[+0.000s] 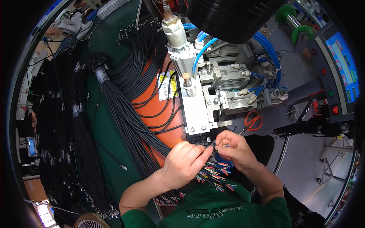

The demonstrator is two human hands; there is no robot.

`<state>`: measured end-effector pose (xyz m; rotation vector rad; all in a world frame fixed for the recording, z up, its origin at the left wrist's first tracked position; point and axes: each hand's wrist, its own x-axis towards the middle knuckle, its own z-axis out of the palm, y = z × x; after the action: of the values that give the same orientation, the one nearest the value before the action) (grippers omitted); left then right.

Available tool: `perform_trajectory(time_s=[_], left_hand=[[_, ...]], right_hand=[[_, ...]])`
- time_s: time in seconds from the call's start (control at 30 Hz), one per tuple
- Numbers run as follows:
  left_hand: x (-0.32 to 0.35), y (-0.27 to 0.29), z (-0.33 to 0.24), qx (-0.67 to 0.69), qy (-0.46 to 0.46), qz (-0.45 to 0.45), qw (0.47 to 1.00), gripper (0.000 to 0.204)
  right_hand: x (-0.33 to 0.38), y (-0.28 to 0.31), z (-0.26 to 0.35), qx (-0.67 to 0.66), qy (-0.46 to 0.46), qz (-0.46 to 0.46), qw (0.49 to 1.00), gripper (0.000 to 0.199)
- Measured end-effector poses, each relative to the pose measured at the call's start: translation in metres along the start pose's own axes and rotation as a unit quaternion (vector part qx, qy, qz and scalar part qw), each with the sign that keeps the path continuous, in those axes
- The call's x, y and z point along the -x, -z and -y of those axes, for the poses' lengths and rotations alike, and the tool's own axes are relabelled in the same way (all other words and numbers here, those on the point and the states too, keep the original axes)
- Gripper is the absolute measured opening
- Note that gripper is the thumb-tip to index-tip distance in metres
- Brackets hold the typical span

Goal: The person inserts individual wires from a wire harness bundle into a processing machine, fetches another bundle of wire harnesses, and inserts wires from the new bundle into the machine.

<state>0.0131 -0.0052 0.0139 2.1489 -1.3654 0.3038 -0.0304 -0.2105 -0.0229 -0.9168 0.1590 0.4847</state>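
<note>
Close together at the front of a metal pneumatic machine (195,108), both my hands have their fingers drawn in. My left hand (184,161) is closed, its thumb and forefinger pinched toward the machine; what it grips is hidden. Opposite it, my right hand (236,150) pinches thin wire ends (224,146), partly covered by the fingertips. Below the hands, a bunch of stripped cable ends (215,176) fans out in several colours. The thick bundle of black cables (123,110) they seem to belong to runs under my left hand from the upper left.
An orange surface (161,110) lies beneath loose black cables. Further bundles (57,125) hang at the left beside a green mat (102,152). Red-handled scissors (253,121) lie right of the machine. Blue air hoses (272,53) curve behind it; a control panel (338,72) stands at the right.
</note>
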Motion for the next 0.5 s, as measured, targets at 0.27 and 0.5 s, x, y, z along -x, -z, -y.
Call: perform_trajectory(time_s=[0.27, 0.5], left_hand=[[0.007, -0.004, -0.005, 0.087, 0.084, -0.043, 0.992, 0.022], [0.010, -0.007, -0.004, 0.031, 0.053, -0.008, 0.998, 0.028]], right_hand=[[-0.006, -0.035, -0.021, 0.554, 0.479, -0.113, 0.672, 0.046], [-0.002, -0.005, -0.005, 0.064, 0.142, 0.002, 0.988, 0.018]])
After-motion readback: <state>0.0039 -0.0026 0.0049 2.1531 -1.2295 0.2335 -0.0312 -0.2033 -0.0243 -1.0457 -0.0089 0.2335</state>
